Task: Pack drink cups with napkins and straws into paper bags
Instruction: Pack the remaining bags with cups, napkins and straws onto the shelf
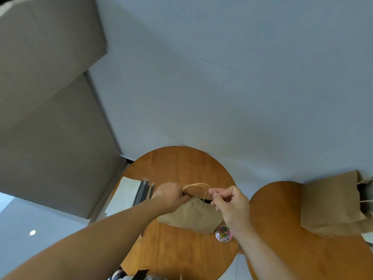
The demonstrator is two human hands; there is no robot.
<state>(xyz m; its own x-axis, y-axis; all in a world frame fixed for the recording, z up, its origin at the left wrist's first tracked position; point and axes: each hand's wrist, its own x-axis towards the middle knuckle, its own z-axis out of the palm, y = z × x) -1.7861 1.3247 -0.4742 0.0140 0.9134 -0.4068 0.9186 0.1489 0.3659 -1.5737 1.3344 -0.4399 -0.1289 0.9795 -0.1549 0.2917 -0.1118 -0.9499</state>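
Paper bag: a brown paper bag [191, 218] stood on the round wooden table [181, 164] in the lower middle of the frame, its mouth slightly parted and dark inside.
Handles: two pale twine handles [196, 185] arched above the mouth, between the two hands.
Left hand: the left hand [171, 194] had its fingers curled round the top edge of the bag at the left side of the mouth.
Right hand: the right hand [230, 201] pinched the top edge at the right side, thumb against forefinger, other fingers curled in. I could not tell whether it also caught the twine.
Straws: dark wrapped straws [143, 191] lay in a row just left of the left hand.
Napkins: white napkins [124, 196] lay flat beside the straws, at the table's left edge.
Clips: a clear round tub of coloured paper clips [223, 233] sat just below the bag, by the right wrist.
Second bag: another brown bag [331, 203] stood on a second wooden table [282, 229] at the right of the frame.
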